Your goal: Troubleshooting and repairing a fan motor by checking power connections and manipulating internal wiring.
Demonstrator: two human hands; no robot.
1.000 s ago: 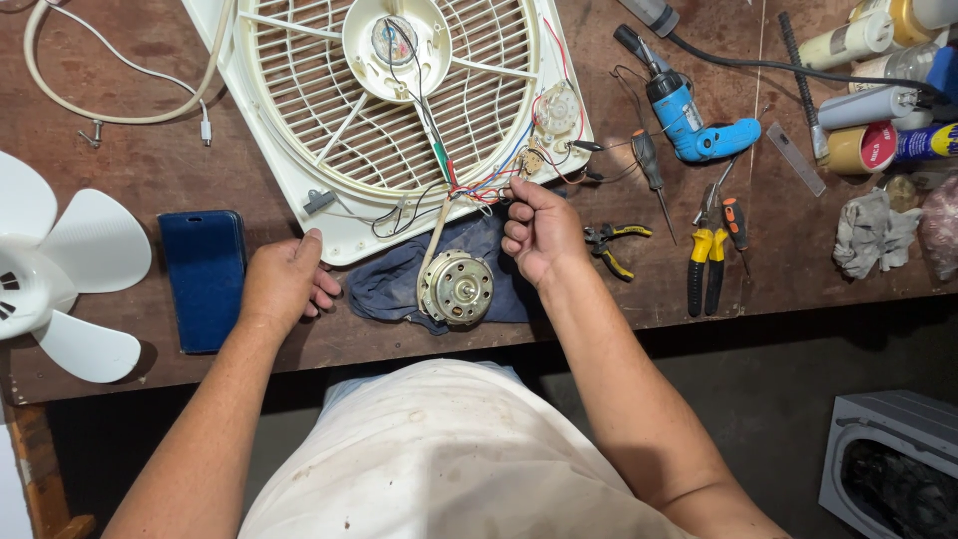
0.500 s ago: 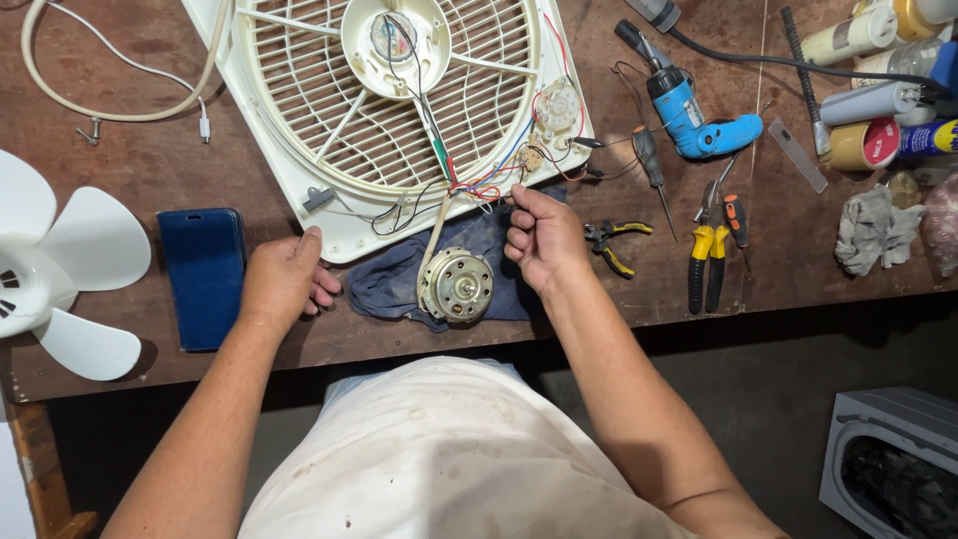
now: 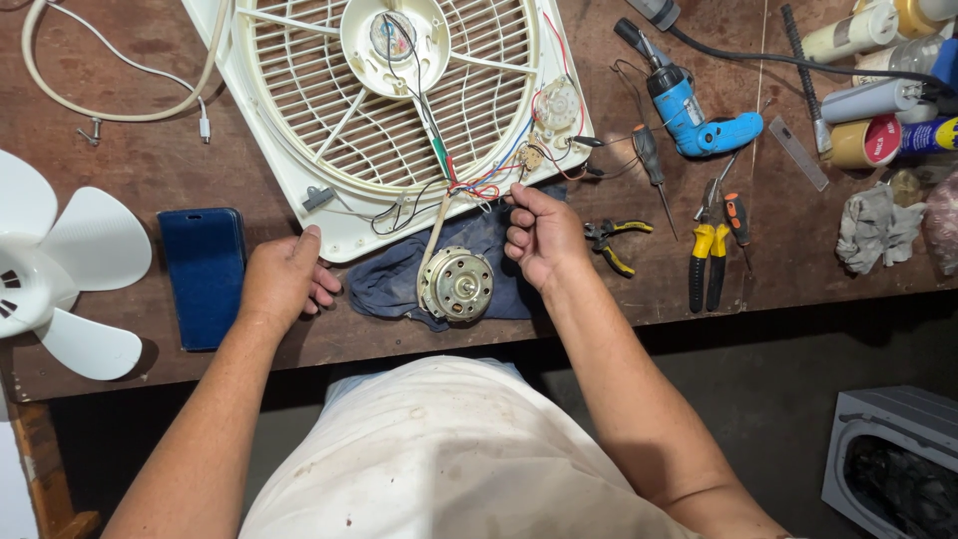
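Head view: only view, looking straight down at the bench [image 3: 140,180].
Motor: motor [image 3: 457,284] lies on a dark cloth [image 3: 394,284] at the near bench edge, round face up, between the two hands.
Wires: coloured wires [image 3: 479,188] run from the motor's far side up and away to the fan grille [image 3: 399,110]; long axis near-to-far, leaning a bit to the right.
Right hand: right hand [image 3: 544,238] just right of the motor, fingers curled shut, thumb and forefinger pinched at the wire bundle where it meets the grille's corner. I cannot tell exactly which strand it has.
Left hand: left hand [image 3: 284,279] flat on the bench, fingers half curled, fingertip touching the grille's near edge, nothing held. The cloth is just to its right.
Key relation: wires sit at the right hand's fingertips, up and slightly left of the palm; motor is down-left of that grip. Right hand is nearer the wires, and both hands are about equally near the motor.
Nearby: phone [image 3: 203,274] left of the left hand; fan blade [image 3: 60,265] at far left.
Tools: pliers [image 3: 617,243] just right of the right hand; screwdriver [image 3: 651,165] and blue drill [image 3: 689,110] further off — all untouched.
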